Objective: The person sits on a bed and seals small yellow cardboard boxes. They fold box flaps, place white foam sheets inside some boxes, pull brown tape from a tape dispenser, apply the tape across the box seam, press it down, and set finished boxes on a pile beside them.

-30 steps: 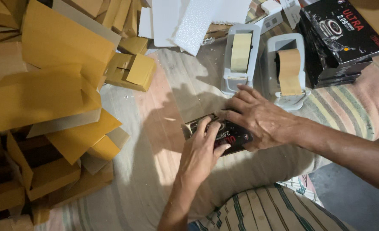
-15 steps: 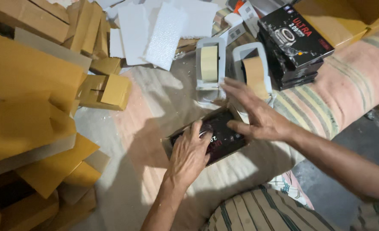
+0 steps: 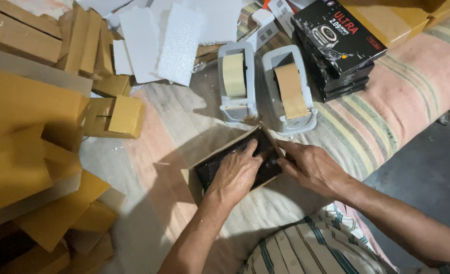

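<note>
Black flat rectangular box (image 3: 265,170) sits inside a shallow brown cardboard carton (image 3: 197,177) on the striped cloth, its long axis running from eight to two o'clock. Left hand (image 3: 237,170) lies flat on top, fingers spread and pressing. Right hand (image 3: 311,167), at three o'clock, pinches the carton's upright flap (image 3: 270,139); both hands touch it.

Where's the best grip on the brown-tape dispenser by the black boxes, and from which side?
Probably from above, across the two long side walls of the brown-tape dispenser. It sits upright; those walls are flat, parallel and exposed. The other dispenser crowds one flank and the black boxes the other, so sideways approaches look cramped.
</note>
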The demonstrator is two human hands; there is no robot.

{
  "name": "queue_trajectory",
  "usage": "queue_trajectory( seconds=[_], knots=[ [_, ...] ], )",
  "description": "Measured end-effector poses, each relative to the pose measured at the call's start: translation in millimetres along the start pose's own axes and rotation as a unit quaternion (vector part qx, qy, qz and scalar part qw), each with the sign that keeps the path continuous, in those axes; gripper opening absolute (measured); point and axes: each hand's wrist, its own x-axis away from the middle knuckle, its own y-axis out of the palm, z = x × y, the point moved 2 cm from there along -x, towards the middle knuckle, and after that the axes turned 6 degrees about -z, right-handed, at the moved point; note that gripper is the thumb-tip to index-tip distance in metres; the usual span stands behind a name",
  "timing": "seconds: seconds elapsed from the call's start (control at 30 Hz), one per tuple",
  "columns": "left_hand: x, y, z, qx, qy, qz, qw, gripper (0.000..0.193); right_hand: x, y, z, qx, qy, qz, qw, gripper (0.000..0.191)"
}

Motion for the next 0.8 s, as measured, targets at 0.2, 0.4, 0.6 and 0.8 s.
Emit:
queue_trajectory(
  seconds=[0.2,0.4,0.6,0.8],
  knots=[
    [0,22,-18,0.093,-0.015,0.002,0.996,0.043,3,5,15,-0.041,0.040,-0.012,0.998,0.058],
    [5,9,-15,0.034,-0.026,0.058,0.997,0.038,15,20,7,-0.097,-0.265,0.177,0.943,0.060],
    [10,-9,-3,-0.059,-0.060,0.080,0.993,0.019,17,36,8,0.048,-0.285,0.169,0.942,0.046],
    [21,-18,-17,0.053,-0.077,0.058,0.994,0.025,7,41,9,0.015,-0.264,0.114,0.958,0.065]
  ],
)
